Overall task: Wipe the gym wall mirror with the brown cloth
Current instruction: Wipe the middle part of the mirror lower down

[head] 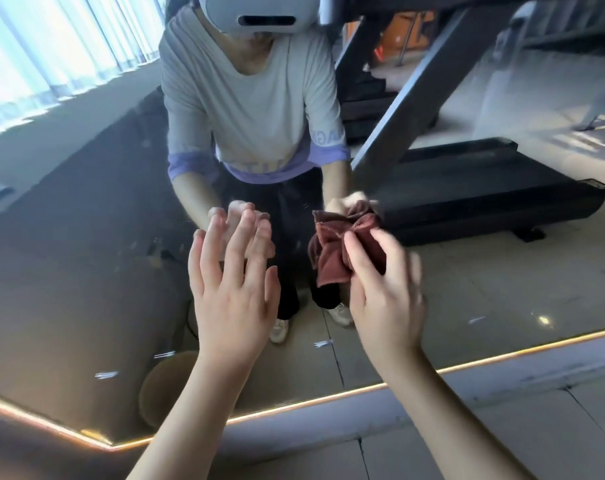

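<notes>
One mirror [86, 237], flat wall glass, smeared and speckled, its lower edge rimmed by a glowing amber strip [502, 356]. One cloth [332, 251], brown, soft-napped, bunched into folds: we pinch it in our right hand [380, 292], against the glass. Our left hand [231, 292], fingers straight and spread, tips at the glass. One floor [502, 427], pale grey tiles, dark seams. Reflected: one black treadmill [484, 188].

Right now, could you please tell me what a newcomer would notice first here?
The right hand grips a bunched brown cloth at the mirror, centre right. Beside it the left hand is open, fingers spread toward the mirror. A treadmill shows reflected at upper right.
</notes>
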The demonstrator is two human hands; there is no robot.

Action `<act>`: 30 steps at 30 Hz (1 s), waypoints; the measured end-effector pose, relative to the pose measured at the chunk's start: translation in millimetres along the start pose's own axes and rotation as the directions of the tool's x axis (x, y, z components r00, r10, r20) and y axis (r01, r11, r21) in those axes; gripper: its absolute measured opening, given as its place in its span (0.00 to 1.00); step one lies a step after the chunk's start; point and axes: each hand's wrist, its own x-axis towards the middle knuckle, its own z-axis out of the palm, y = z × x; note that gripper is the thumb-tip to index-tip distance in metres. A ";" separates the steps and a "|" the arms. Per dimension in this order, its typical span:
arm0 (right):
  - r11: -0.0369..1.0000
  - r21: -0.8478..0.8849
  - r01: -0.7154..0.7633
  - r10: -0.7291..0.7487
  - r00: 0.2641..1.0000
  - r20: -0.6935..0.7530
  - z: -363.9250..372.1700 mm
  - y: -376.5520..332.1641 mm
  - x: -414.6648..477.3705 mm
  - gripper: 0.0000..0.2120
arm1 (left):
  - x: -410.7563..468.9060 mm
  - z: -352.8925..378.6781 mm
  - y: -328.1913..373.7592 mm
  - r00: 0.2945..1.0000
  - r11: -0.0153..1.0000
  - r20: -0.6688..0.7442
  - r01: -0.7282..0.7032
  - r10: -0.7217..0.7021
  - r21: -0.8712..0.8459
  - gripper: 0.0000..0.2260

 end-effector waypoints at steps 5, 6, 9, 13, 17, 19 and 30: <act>0.996 0.031 -0.087 0.089 0.990 -0.106 -6.7 23.9 15.1 0.14 | -1.4 1.4 -0.4 1.000 1.000 0.007 -0.005 0.005 0.006 0.24; 0.996 0.036 -0.084 0.087 0.990 -0.108 -6.2 21.6 14.8 0.13 | -1.9 2.1 -0.2 1.000 1.000 0.006 -0.003 0.003 0.006 0.25; 0.999 0.004 -0.042 0.042 0.990 -0.138 -5.7 20.2 15.0 0.12 | -3.1 4.2 2.4 1.000 1.000 0.004 0.012 -0.012 0.011 0.25; 0.981 0.060 -0.184 0.193 0.961 -0.198 -6.4 26.1 24.8 0.15 | -2.8 6.5 3.7 1.000 1.000 -0.009 0.015 -0.015 0.016 0.25; 0.983 0.052 -0.175 0.176 0.984 -0.014 -2.7 6.6 5.2 0.21 | -3.2 10.4 6.1 0.999 0.999 -0.027 0.028 -0.027 0.034 0.25; 0.978 0.076 -0.196 0.194 0.980 0.036 -2.4 2.9 1.3 0.24 | -3.6 12.1 6.8 0.999 0.999 -0.029 0.035 -0.034 0.035 0.25; 0.944 0.202 -0.261 0.288 0.951 -0.117 1.9 27.1 6.8 0.13 | 5.2 11.2 18.7 0.999 0.998 0.000 -0.049 0.049 0.027 0.27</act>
